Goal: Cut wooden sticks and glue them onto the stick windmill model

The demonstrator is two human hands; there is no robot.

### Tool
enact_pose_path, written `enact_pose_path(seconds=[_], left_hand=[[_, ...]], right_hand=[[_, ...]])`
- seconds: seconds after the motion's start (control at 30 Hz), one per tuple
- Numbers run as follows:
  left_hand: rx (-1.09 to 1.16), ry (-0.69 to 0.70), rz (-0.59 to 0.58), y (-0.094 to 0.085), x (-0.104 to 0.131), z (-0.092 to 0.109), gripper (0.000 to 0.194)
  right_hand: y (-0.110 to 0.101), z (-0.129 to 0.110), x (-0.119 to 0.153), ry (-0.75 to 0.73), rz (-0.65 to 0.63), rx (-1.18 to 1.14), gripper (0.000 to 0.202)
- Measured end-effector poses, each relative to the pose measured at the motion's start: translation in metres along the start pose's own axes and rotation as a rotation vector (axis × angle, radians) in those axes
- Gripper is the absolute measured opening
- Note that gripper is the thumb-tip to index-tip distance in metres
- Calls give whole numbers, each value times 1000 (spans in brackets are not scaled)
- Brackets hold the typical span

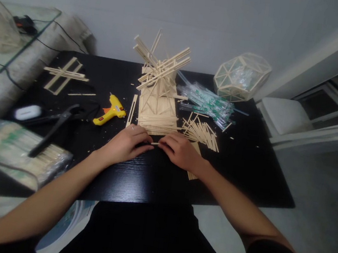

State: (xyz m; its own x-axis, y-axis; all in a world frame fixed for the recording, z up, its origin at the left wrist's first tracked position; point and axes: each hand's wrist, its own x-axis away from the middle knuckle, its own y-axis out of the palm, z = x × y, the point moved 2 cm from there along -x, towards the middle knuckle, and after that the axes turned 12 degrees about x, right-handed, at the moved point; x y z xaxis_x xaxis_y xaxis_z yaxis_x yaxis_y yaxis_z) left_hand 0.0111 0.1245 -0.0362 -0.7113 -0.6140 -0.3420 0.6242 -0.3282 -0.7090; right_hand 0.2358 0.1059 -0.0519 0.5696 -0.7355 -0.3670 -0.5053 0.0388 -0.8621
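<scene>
My left hand (pixel 128 142) and my right hand (pixel 181 150) meet near the front of the black table, each with its fingers pinched. Between them a short pale wooden stick (pixel 154 143) shows, one end in each hand. Just beyond my hands stands a windmill-like model (pixel 158 87) built from wooden sticks, with crossed blades at its top. Several loose sticks (pixel 157 121) lie across its base. To the right is a spread pile of short sticks (pixel 202 134). A flat panel of sticks (pixel 193 173) lies partly under my right forearm.
A yellow glue gun (pixel 113 111) lies left of the model, near black-handled pliers (pixel 58 124) and a white case (pixel 28 112). Farther back are a stick cross (pixel 66 75), plastic wrappers (pixel 211 103) and a faceted stick ball (pixel 240 77). Packaged sticks (pixel 25 151) sit front left.
</scene>
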Motion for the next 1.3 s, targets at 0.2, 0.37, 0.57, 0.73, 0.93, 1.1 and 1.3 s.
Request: enact_pose_path(seconds=[0.2, 0.37, 0.57, 0.73, 0.93, 1.1, 1.3], left_hand=[[9, 0, -26, 3, -1, 0, 20], [26, -8, -26, 0, 1, -1, 18], [24, -19, -20, -6, 2, 0, 20], [36, -66, -1, -6, 3, 0, 22], [-9, -88, 22, -8, 6, -5, 40], [-8, -111, 77, -10, 10, -10, 46], [33, -46, 120, -8, 7, -5, 25]], right_hand=[[2, -2, 1, -5, -20, -27, 21], [0, -1, 1, 15, -27, -46, 18], [0, 2, 2, 4, -2, -49, 18], [1, 3, 3, 23, -27, -75, 18], [0, 3, 4, 51, -47, -87, 17], [0, 4, 4, 49, -40, -91, 18], [1, 4, 3, 40, -25, -92, 17]])
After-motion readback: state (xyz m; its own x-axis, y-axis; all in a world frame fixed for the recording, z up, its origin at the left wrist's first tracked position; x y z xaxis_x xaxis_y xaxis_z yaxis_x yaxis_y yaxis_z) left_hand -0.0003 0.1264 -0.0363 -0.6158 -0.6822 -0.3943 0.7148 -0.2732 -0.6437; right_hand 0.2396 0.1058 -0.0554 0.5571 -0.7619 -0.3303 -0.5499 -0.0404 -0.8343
